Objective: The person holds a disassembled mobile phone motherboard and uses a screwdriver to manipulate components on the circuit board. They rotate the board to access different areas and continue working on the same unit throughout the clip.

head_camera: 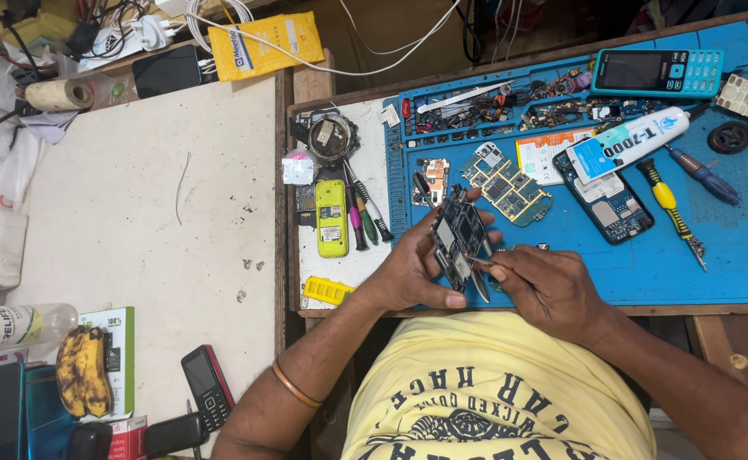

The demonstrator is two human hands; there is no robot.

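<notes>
My left hand (412, 268) grips a dark phone circuit board (459, 237), tilted upright above the blue work mat (689, 255). My right hand (548, 285) pinches thin metal tweezers (478, 277) whose tips touch the lower edge of that board. A second, green circuit board (506, 183) lies flat on the mat just behind the held one. A dark blue phone body (608, 204) lies open to its right.
A white glue tube (629, 145), yellow and blue screwdrivers (672, 209), a teal keypad phone (656, 71) and a parts tray (510, 106) crowd the mat. A yellow phone shell (331, 217) and pens lie left of it. Bananas (83, 370) and phones sit lower left.
</notes>
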